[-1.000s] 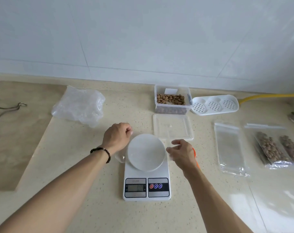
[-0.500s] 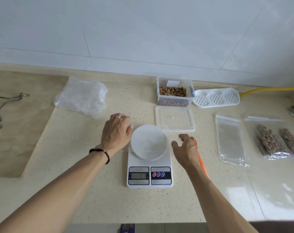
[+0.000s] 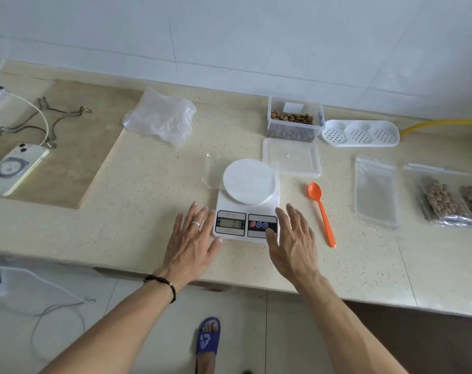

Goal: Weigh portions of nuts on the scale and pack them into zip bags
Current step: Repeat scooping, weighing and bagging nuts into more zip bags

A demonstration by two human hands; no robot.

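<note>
White scale (image 3: 247, 209), empty zip bag (image 3: 375, 194), tub of nuts (image 3: 292, 122).

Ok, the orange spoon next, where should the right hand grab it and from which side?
Take the orange spoon by its handle near the lower end, coming from above with the right hand. It lies flat on the counter, bowl pointing away toward the nut container, handle end nearest the hand, nothing crowding it.

Over at the counter's (image 3: 148, 211) far left edge there was a phone (image 3: 15, 168) face-down with a white cable (image 3: 38, 114) and some wire clip thing (image 3: 44, 122). White perforated tray (image 3: 360, 133) and yellow hose (image 3: 442, 124) sat along the back edge, right side.
</note>
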